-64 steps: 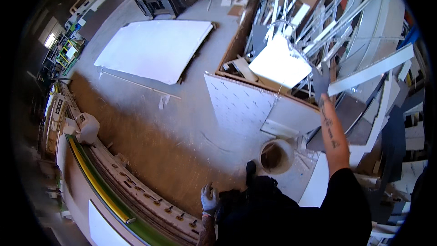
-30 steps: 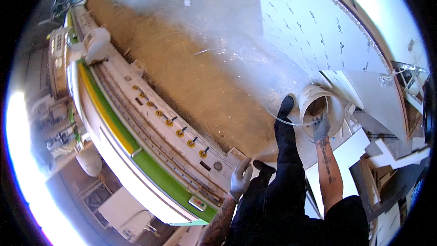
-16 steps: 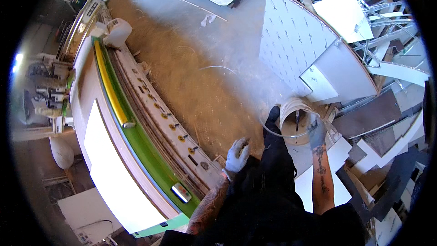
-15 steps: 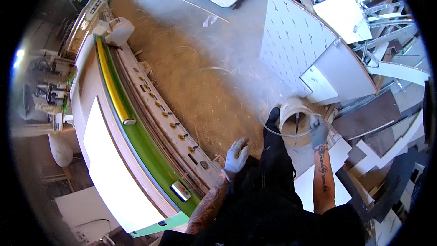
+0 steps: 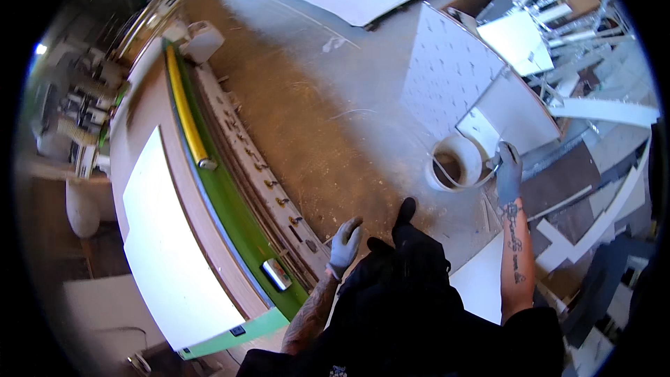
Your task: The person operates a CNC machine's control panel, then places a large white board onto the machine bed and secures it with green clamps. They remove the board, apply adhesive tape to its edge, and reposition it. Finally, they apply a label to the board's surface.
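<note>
My right hand (image 5: 509, 171), in a grey glove, is closed on a thin pale strip (image 5: 453, 183) beside a white bucket (image 5: 469, 148). The strip curves across the bucket's front and mouth; whether it is attached there I cannot tell. Something brown shows inside the bucket, which stands on the dusty floor beyond my feet. Over by the machine's near edge, my left hand (image 5: 344, 246), also gloved, hangs in the air with loosely bent fingers and nothing in it.
On my left runs a long machine bed with a white panel (image 5: 174, 251) and a yellow bar (image 5: 183, 112). Brown dust (image 5: 300, 126) covers the floor beside it. Leaning boards (image 5: 453, 63) stand beyond the bucket. Offcuts (image 5: 558, 174) and a scrap pile (image 5: 558, 35) lie right.
The view has shifted, and the bucket now appears farther from my legs. My right hand has moved forward and right, still holding the strip. My left hand sits slightly farther left.
</note>
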`<action>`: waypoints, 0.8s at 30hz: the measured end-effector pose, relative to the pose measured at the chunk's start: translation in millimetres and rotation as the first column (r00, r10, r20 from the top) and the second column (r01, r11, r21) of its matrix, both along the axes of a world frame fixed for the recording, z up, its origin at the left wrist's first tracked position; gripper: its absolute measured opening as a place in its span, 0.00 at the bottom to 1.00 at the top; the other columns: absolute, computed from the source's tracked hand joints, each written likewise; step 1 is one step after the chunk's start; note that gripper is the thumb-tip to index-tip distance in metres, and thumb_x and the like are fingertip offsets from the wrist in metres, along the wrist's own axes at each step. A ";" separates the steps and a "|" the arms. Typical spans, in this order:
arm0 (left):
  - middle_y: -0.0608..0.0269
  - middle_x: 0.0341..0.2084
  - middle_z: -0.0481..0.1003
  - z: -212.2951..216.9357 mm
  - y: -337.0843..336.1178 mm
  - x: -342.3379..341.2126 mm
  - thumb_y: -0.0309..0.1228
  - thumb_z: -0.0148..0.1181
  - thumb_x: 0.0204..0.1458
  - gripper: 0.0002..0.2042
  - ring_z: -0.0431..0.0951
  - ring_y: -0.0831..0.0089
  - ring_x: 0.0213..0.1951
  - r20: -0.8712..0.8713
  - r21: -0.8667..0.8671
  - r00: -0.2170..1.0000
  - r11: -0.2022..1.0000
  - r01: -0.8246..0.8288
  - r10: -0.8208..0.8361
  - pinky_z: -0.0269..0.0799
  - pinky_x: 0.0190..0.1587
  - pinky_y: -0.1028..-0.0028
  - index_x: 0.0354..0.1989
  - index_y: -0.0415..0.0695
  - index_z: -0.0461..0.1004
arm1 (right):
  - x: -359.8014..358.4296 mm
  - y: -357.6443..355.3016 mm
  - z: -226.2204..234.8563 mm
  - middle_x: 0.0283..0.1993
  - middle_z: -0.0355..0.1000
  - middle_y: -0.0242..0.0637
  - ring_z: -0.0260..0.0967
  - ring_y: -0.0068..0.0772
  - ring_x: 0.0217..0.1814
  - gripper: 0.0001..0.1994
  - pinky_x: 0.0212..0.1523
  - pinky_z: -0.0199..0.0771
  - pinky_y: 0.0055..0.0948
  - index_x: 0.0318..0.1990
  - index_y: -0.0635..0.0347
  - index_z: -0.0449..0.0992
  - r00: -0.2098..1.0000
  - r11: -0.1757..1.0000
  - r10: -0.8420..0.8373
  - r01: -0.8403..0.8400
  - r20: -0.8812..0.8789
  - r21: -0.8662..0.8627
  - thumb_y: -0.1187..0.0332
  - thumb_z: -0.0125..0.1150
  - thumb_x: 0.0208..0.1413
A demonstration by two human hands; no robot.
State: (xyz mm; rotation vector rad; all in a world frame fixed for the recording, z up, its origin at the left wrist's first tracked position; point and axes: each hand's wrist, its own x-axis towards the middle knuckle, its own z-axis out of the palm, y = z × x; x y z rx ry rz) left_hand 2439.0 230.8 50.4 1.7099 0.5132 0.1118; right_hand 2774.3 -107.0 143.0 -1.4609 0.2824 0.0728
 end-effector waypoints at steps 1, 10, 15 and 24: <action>0.52 0.52 0.78 -1.0 -0.2 6.5 0.28 0.58 0.63 0.15 0.76 0.66 0.56 0.023 -0.079 0.999 0.996 -0.044 0.046 0.69 0.61 0.69 0.56 0.33 0.75 | -5.9 18.0 21.3 0.25 0.68 0.28 0.65 0.22 0.25 0.09 0.29 0.69 0.25 0.41 0.59 0.77 0.998 0.999 0.035 -0.034 0.049 -0.037 0.63 0.60 0.64; 0.51 0.56 0.76 134.7 17.5 97.0 0.44 0.51 0.68 0.24 0.76 0.67 0.54 0.314 -0.358 0.946 0.933 0.042 0.078 0.73 0.58 0.66 0.63 0.39 0.71 | -162.6 138.4 99.8 0.27 0.69 0.26 0.62 0.17 0.28 0.06 0.33 0.65 0.20 0.39 0.58 0.72 0.749 0.785 0.610 -0.616 0.258 -0.067 0.67 0.55 0.68; 0.55 0.46 0.77 184.9 21.6 107.3 0.56 0.46 0.66 0.29 0.77 0.69 0.34 0.171 -0.813 0.964 0.582 0.023 0.202 0.73 0.37 0.69 0.63 0.45 0.67 | -240.0 173.6 37.6 0.39 0.74 0.31 0.69 0.22 0.39 0.05 0.40 0.72 0.26 0.44 0.61 0.73 0.461 0.461 0.886 -0.861 0.051 -0.216 0.71 0.55 0.65; 0.40 0.34 0.78 173.7 -16.9 2.4 0.46 0.46 0.65 0.22 0.78 0.46 0.37 0.230 0.107 0.962 0.978 -0.177 0.149 0.72 0.42 0.55 0.41 0.37 0.77 | -216.7 206.9 -27.4 0.59 0.70 0.44 0.68 0.46 0.61 0.23 0.72 0.55 0.50 0.61 0.58 0.67 0.264 0.291 0.956 -0.805 -0.126 0.518 0.53 0.57 0.65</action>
